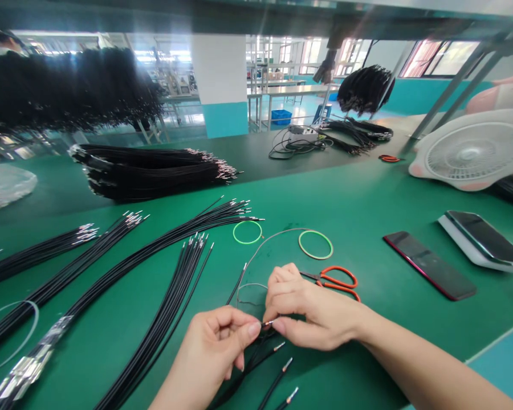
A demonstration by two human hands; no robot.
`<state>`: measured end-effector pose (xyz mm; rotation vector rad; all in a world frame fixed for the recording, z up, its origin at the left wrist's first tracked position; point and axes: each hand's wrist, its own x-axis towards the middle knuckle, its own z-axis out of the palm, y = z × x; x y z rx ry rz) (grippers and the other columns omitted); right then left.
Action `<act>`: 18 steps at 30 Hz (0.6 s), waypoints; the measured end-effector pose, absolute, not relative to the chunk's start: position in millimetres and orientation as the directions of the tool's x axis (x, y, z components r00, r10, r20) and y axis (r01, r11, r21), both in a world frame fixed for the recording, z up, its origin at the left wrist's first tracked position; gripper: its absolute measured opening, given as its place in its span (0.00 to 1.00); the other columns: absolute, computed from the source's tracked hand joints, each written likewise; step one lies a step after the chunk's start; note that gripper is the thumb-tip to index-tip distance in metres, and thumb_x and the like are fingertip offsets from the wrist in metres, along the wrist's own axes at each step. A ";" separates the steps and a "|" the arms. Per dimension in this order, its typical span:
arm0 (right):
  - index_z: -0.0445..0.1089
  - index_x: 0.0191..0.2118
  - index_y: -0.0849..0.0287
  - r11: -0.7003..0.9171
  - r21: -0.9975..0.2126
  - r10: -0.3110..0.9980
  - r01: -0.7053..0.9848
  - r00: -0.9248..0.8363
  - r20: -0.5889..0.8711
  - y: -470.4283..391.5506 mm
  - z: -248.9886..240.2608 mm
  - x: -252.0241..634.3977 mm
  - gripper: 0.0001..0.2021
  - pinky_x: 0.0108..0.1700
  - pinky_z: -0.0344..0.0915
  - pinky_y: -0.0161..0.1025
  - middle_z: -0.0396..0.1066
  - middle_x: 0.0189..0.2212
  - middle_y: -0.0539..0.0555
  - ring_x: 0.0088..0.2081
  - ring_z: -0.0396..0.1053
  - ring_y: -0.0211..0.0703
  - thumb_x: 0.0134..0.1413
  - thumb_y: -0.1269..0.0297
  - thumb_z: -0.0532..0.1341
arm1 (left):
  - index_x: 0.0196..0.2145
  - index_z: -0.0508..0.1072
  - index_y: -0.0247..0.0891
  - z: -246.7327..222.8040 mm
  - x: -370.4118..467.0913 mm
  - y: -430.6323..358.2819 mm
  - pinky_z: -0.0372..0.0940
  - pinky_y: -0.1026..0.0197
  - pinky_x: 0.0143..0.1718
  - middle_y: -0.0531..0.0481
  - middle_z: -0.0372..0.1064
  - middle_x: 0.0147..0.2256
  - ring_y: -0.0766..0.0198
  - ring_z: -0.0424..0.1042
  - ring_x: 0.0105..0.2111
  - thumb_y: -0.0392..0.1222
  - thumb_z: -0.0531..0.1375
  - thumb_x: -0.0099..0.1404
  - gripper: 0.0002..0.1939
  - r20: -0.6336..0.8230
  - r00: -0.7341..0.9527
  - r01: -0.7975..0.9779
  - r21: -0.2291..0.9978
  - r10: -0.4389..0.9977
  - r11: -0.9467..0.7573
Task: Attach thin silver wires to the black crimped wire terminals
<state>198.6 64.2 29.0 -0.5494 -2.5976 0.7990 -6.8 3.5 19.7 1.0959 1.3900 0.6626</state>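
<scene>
Black cable (pixel 265 325) with a bare metal tip sits low in the middle of our view, just above the bench. Our left hand (pixel 222 341) pinches it between thumb and forefinger; our right hand (pixel 312 313) grips its tip the same way. Just below, more cable ends (pixel 276 373) point up towards us. Beyond our knuckles lie orange-handled scissors (pixel 320 279) and two pale green rings (pixel 247 244).

We have a smooth green bench top (pixel 367 210), with sheaves of black cable (pixel 166 236) fanned across its left side and a thick looped bundle (pixel 154 176) behind them. To our right rest a dark phone (pixel 430 265) and a white fan (pixel 470 151).

Past the bench we see a white and turquoise pillar (pixel 220 74), a blue crate (pixel 281 117) on the shiny floor, and bright windows (pixel 440 58); a shelf (pixel 239 17) crosses overhead.
</scene>
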 end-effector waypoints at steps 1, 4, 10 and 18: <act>0.71 0.37 0.59 0.742 -0.617 0.480 0.261 -0.850 0.218 64.2 29.8 198.8 0.08 0.45 0.51 0.45 0.70 0.32 0.51 0.40 0.59 0.43 0.60 0.70 0.54 | 0.30 0.77 0.35 19.8 -6.6 3.5 0.48 0.70 0.15 0.57 0.62 0.13 0.74 0.55 0.13 0.52 0.63 0.58 0.15 -0.420 0.124 0.230 0.894 0.899 0.385; 0.70 0.37 0.58 0.713 -0.640 0.527 0.287 -0.821 0.220 64.3 29.8 199.2 0.07 0.47 0.51 0.46 0.70 0.32 0.52 0.40 0.61 0.43 0.60 0.69 0.55 | 0.30 0.76 0.35 20.2 -5.0 3.8 0.48 0.70 0.15 0.57 0.62 0.15 0.74 0.55 0.14 0.51 0.63 0.59 0.14 -0.383 0.104 0.237 0.906 0.918 0.351; 0.70 0.40 0.58 0.786 -0.544 0.516 0.292 -0.795 0.318 65.1 21.7 201.0 0.06 0.46 0.53 0.45 0.70 0.33 0.53 0.39 0.63 0.43 0.60 0.65 0.57 | 0.31 0.78 0.37 19.0 -1.2 1.7 0.55 0.68 0.23 0.56 0.63 0.22 0.71 0.59 0.21 0.44 0.63 0.58 0.08 -0.260 0.069 0.201 0.949 0.963 0.242; 0.71 0.41 0.57 0.882 -0.376 0.418 0.285 -0.843 0.340 67.4 22.1 202.6 0.08 0.45 0.51 0.45 0.73 0.33 0.52 0.38 0.64 0.41 0.64 0.64 0.55 | 0.35 0.80 0.40 9.3 -1.2 2.2 0.60 0.62 0.31 0.50 0.67 0.32 0.64 0.64 0.30 0.45 0.61 0.60 0.10 -0.238 0.127 0.378 0.909 0.963 0.175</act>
